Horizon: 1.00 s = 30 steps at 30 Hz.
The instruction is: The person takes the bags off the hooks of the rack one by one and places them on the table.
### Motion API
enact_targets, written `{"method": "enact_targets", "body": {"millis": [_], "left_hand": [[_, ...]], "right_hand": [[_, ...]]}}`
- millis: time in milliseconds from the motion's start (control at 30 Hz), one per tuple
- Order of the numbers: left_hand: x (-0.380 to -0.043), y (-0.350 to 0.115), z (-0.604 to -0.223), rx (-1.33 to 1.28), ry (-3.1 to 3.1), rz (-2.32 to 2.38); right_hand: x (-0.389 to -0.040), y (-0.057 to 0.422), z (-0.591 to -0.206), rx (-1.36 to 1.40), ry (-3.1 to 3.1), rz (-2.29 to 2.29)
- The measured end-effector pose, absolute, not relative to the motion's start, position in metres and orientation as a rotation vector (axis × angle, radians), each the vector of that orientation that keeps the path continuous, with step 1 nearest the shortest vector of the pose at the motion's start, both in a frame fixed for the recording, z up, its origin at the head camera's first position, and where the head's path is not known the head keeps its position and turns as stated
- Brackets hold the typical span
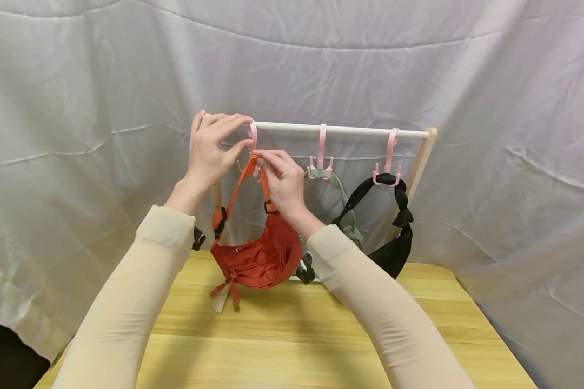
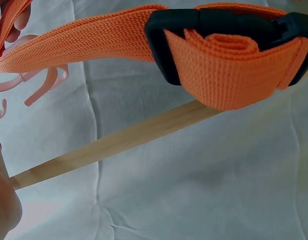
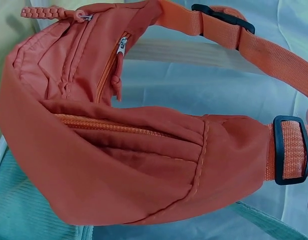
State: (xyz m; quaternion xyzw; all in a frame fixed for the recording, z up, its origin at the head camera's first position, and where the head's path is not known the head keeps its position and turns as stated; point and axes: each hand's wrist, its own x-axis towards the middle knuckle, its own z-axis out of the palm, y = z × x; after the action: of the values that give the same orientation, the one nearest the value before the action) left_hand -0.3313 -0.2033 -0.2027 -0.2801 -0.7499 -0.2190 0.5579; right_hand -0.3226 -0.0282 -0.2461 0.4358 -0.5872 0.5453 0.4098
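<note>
My right hand [image 1: 284,181] pinches the top of the orange strap [image 1: 238,183] of a red waist bag [image 1: 258,259], which hangs below above the tabletop. My left hand [image 1: 209,148] is at the left end of the rod, holding the leftmost pink hook [image 1: 253,135] between fingers and thumb. The strap top is at that hook's lower prongs; fingers partly hide whether it sits on them. In the left wrist view a black buckle [image 2: 166,55] shows on the strap. The bag's zipped front [image 3: 128,175] fills much of the right wrist view.
A white rod [image 1: 355,129] on wooden posts [image 1: 420,162] carries more pink hooks. A pale green bag strap [image 1: 343,194] hangs from the middle hook [image 1: 323,146], a black knotted bag [image 1: 394,254] from the right hook [image 1: 390,151]. Grey cloth [image 1: 292,75] hangs behind the wooden table [image 1: 253,346].
</note>
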Motion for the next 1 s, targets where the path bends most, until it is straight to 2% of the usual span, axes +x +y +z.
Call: {"method": "enact_targets", "body": {"millis": [267, 1000], "left_hand": [[-0.331, -0.203, -0.203, -0.656, -1.767, -0.515], [-0.330, -0.203, -0.203, -0.650, -1.782, -0.511]], "right_hand": [[-0.343, -0.031, -0.257, 1.132, -1.465, 1.400], [-0.337, -0.030, -0.264, 1.120, -1.464, 1.447]]}}
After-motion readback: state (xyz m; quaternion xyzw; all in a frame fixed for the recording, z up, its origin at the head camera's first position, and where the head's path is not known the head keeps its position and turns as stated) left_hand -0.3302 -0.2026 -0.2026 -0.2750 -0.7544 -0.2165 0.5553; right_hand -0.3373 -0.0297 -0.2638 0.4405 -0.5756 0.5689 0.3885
